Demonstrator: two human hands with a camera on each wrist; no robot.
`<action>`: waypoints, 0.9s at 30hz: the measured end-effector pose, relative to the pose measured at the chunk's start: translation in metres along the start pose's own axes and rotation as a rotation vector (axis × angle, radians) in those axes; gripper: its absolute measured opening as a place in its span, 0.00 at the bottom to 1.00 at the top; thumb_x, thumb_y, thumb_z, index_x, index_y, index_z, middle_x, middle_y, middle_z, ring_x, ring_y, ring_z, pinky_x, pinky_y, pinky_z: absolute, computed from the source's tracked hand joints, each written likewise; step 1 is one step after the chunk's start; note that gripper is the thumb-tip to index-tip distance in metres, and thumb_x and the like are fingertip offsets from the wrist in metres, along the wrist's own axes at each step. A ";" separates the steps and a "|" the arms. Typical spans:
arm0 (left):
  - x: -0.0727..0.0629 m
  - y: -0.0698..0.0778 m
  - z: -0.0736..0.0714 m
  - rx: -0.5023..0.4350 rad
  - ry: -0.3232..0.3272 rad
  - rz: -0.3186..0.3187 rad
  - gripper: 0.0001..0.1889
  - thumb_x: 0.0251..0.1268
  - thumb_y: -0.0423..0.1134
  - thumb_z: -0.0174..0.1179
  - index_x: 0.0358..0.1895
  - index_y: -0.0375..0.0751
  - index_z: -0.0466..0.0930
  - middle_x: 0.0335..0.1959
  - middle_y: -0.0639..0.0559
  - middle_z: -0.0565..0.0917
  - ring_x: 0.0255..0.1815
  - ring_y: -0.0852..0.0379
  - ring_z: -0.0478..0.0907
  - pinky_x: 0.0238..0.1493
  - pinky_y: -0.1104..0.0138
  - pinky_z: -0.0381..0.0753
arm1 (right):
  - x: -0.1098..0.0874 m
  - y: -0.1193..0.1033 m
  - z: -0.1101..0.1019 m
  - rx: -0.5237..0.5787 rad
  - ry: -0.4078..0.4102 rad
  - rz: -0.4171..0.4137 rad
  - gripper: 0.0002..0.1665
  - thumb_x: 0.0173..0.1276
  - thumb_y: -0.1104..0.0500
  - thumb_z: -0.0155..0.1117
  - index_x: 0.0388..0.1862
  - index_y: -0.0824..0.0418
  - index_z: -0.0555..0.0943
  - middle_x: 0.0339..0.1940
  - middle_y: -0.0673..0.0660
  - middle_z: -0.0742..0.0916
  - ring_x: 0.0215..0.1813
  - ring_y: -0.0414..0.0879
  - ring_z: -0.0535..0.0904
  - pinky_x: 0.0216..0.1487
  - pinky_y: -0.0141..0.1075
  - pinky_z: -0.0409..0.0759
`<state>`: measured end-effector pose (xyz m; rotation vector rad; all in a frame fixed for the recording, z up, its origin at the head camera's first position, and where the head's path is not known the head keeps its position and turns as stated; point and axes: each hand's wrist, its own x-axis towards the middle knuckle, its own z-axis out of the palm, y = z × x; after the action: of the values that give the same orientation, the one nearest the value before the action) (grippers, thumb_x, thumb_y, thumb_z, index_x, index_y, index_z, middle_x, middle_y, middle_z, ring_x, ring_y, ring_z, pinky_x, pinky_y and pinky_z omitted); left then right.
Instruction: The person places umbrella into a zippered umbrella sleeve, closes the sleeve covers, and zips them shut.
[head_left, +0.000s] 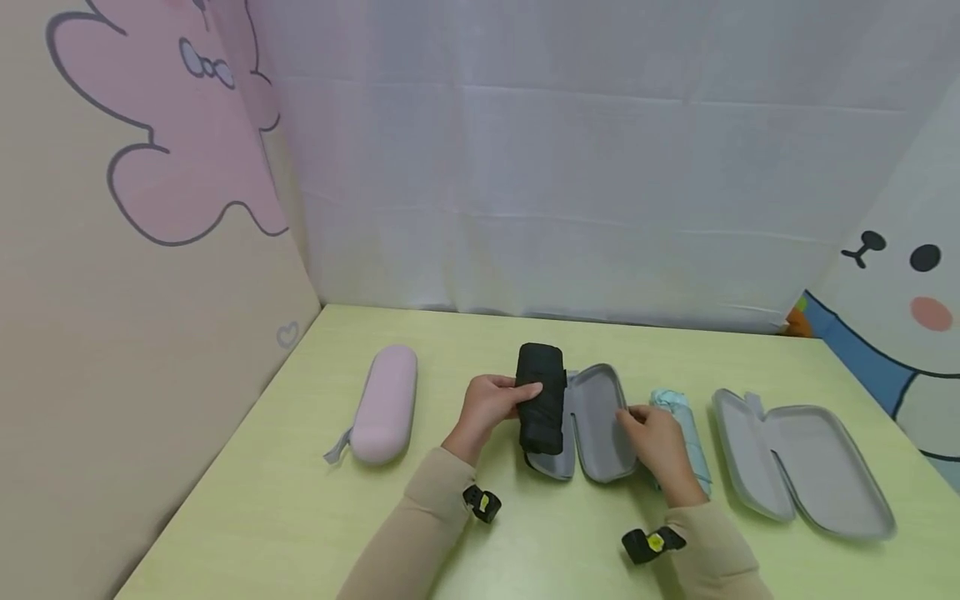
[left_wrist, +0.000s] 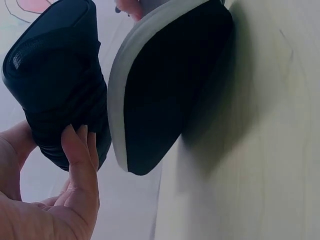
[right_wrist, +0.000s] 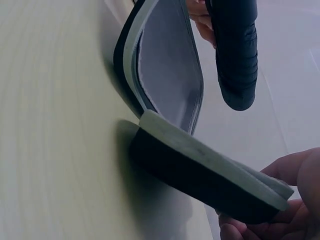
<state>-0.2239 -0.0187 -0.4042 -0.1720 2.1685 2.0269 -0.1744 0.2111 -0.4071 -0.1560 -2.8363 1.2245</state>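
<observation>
In the head view my left hand [head_left: 483,408] grips a compact folded black umbrella [head_left: 540,417], thumb across its front, raised over one half of an open hard case [head_left: 602,429] with a grey lining. The left wrist view shows the fingertips pressing the wrinkled fabric of the umbrella [left_wrist: 55,80], beside the dark outer shell of the case [left_wrist: 165,85]. My right hand [head_left: 662,446] pinches the outer edge of the case's right half. From the right wrist, that half of the case [right_wrist: 200,170] sits between the right thumb and fingers, tilted up off the table.
A closed pink case [head_left: 385,404] with a grey strap lies at left. Just beyond my right hand is a light blue folded umbrella [head_left: 692,433]. Another case [head_left: 828,467] lies open, grey inside, at far right. The pale yellow table [head_left: 285,517] meets walls behind and at left.
</observation>
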 end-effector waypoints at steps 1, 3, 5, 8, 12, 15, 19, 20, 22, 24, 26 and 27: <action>0.000 0.000 0.001 0.010 0.006 0.001 0.23 0.46 0.45 0.73 0.42 0.31 0.82 0.32 0.46 0.83 0.28 0.55 0.82 0.36 0.63 0.80 | 0.000 0.000 0.001 -0.002 0.004 -0.001 0.24 0.71 0.56 0.50 0.53 0.76 0.74 0.48 0.73 0.80 0.47 0.63 0.76 0.42 0.50 0.76; 0.000 -0.001 0.003 0.023 0.013 0.002 0.23 0.45 0.45 0.73 0.41 0.32 0.82 0.31 0.47 0.83 0.27 0.55 0.81 0.35 0.63 0.80 | 0.001 0.000 0.002 -0.006 0.015 -0.002 0.24 0.70 0.56 0.50 0.52 0.76 0.75 0.47 0.72 0.80 0.47 0.63 0.77 0.42 0.50 0.76; 0.001 -0.002 0.005 0.034 0.021 0.006 0.22 0.44 0.45 0.74 0.40 0.32 0.83 0.30 0.47 0.83 0.26 0.55 0.81 0.34 0.64 0.80 | 0.001 0.000 0.003 -0.009 0.020 -0.003 0.23 0.70 0.57 0.51 0.52 0.76 0.75 0.47 0.72 0.80 0.46 0.62 0.77 0.42 0.50 0.76; 0.001 -0.002 0.008 0.070 0.031 0.025 0.21 0.42 0.45 0.75 0.38 0.33 0.84 0.28 0.48 0.83 0.24 0.56 0.81 0.32 0.65 0.80 | 0.002 0.000 0.003 -0.007 0.023 -0.003 0.24 0.70 0.56 0.51 0.52 0.76 0.75 0.46 0.72 0.81 0.46 0.62 0.77 0.42 0.50 0.76; 0.002 -0.003 0.011 0.201 0.081 0.075 0.20 0.41 0.47 0.75 0.34 0.36 0.85 0.25 0.50 0.83 0.23 0.57 0.79 0.28 0.66 0.78 | 0.002 0.001 0.004 -0.007 0.022 0.000 0.23 0.70 0.56 0.51 0.51 0.76 0.75 0.46 0.72 0.81 0.46 0.62 0.77 0.41 0.50 0.76; 0.002 -0.005 0.014 0.341 0.130 0.137 0.19 0.41 0.49 0.75 0.31 0.38 0.86 0.24 0.53 0.83 0.24 0.58 0.77 0.27 0.66 0.76 | 0.001 0.001 0.004 -0.007 0.026 0.004 0.23 0.70 0.57 0.51 0.51 0.76 0.76 0.46 0.72 0.81 0.46 0.62 0.78 0.41 0.49 0.76; -0.001 -0.007 0.018 0.476 0.165 0.215 0.17 0.42 0.50 0.74 0.28 0.39 0.85 0.21 0.56 0.82 0.24 0.60 0.75 0.25 0.68 0.73 | 0.001 0.000 0.003 -0.003 0.030 0.001 0.23 0.69 0.57 0.51 0.51 0.76 0.76 0.46 0.72 0.81 0.45 0.62 0.78 0.41 0.49 0.77; -0.002 -0.008 0.019 0.499 0.169 0.229 0.16 0.43 0.50 0.74 0.27 0.39 0.85 0.19 0.56 0.81 0.23 0.60 0.74 0.24 0.68 0.72 | 0.000 0.000 0.003 -0.003 0.029 0.000 0.23 0.69 0.57 0.51 0.51 0.76 0.76 0.46 0.72 0.81 0.45 0.62 0.78 0.41 0.49 0.77; -0.004 -0.009 0.022 0.531 0.175 0.259 0.16 0.43 0.49 0.73 0.25 0.40 0.84 0.17 0.57 0.79 0.21 0.60 0.73 0.22 0.69 0.71 | 0.000 0.000 0.002 -0.002 0.029 0.000 0.23 0.70 0.56 0.51 0.51 0.76 0.76 0.46 0.72 0.81 0.46 0.62 0.77 0.41 0.49 0.77; -0.005 -0.010 0.024 0.560 0.184 0.277 0.16 0.44 0.49 0.73 0.25 0.40 0.83 0.16 0.57 0.78 0.20 0.61 0.72 0.21 0.69 0.70 | -0.001 0.000 0.002 -0.003 0.028 0.001 0.23 0.70 0.56 0.51 0.51 0.76 0.76 0.46 0.72 0.81 0.46 0.62 0.77 0.41 0.50 0.76; -0.004 -0.012 0.025 0.581 0.193 0.286 0.16 0.43 0.49 0.73 0.25 0.39 0.83 0.17 0.57 0.78 0.21 0.60 0.73 0.22 0.69 0.71 | -0.001 0.000 0.002 -0.003 0.028 0.002 0.24 0.70 0.56 0.51 0.52 0.76 0.75 0.47 0.72 0.81 0.46 0.63 0.77 0.41 0.50 0.76; -0.004 -0.012 0.025 0.589 0.197 0.292 0.16 0.43 0.49 0.74 0.26 0.39 0.83 0.17 0.57 0.78 0.21 0.60 0.73 0.22 0.69 0.71 | -0.001 0.000 0.001 -0.003 0.030 0.003 0.24 0.70 0.56 0.51 0.52 0.76 0.75 0.47 0.72 0.81 0.46 0.63 0.77 0.42 0.50 0.76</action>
<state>-0.2166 0.0051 -0.4169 0.0279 2.9540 1.4367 -0.1737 0.2098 -0.4079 -0.1771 -2.8139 1.2084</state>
